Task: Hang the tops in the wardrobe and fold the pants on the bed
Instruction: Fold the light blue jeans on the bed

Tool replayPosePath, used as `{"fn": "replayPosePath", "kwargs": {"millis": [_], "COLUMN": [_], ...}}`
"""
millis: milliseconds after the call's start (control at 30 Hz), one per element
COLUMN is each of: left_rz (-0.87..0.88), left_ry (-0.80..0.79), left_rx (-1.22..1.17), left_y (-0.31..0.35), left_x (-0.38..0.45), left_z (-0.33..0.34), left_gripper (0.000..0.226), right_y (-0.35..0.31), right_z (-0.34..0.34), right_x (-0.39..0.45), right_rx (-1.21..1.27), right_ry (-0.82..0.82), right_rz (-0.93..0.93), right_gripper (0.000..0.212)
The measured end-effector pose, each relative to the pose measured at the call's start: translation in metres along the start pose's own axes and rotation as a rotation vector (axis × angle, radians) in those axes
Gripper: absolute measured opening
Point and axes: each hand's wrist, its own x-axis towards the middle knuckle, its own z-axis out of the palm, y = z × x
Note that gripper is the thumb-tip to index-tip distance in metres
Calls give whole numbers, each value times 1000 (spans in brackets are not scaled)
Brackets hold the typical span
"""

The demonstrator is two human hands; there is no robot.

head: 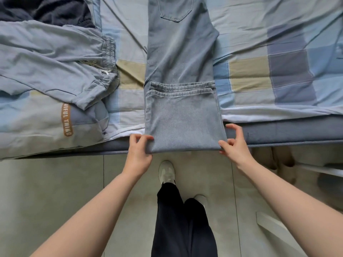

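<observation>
Checked bedsheet [259, 71] above grey floor tiles [55, 182]; left hand [138, 151] and right hand [234, 143] pinch the folded jeans [181, 115].

Both forearms are bare from the near edge up to the wrists, with no sleeve, watch or ring showing on the left hand [138, 154] or the right hand [234, 145]. The legs are covered by loose, wide-cut dark navy trousers [183, 225] that fall to the ankles. On the feet are pale off-white sneakers [166, 172], the farther one showing laces and a smooth rounded toe, the nearer one mostly hidden by the trouser hem.
</observation>
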Motion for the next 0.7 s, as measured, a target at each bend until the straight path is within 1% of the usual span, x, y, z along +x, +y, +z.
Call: {"fn": "replayPosePath", "kwargs": {"millis": [67, 133, 200, 267, 300, 367, 433, 467, 533, 600, 700], "left_rz": [21, -13, -49, -62, -57, -7, 10, -26, -134, -201, -192], "left_ry": [8, -27, -103, -195, -223, -254, -323, -358, -386, -386, -415], "left_rx": [86, 120, 111, 134, 148, 162, 150, 131, 93, 29, -111], "left_y": [4, 9, 16, 24, 29, 38, 44, 47, 55, 62, 73], "left_x": [-12, -29, -49, -76, -90, -117, -132, -133, -120, -95, -37], "left_z": [1, 0, -4, -12, -17, -29, -40, -47, -65, -85, -119], "left_gripper": [59, 55, 51, 49, 47, 38, 33, 32, 25, 18, 11], "right_y": [-4, -5, -6, -5, -5, -6, -8, -12, -25, -43, -85], "right_z": [-7, -17, -33, -51, -58, -69, -75, -77, -79, -81, -82], "right_x": [-15, -34, -55, -80, -90, -110, -122, -124, -120, -107, -71], "right_rx": [-107, -108, -114, -176, -198, -203, -195, -175, -93, -16, 26], "right_ry": [-71, -95, -117, -197, -258, -356, -349, -330, -337, -396, -458], "right_rz": [-79, -98, -98, -80, -51, 51, 113, 132, 231, 375, 467], "right_gripper": [44, 45, 53, 63, 62, 48, 39, 37, 33, 29, 23]}}
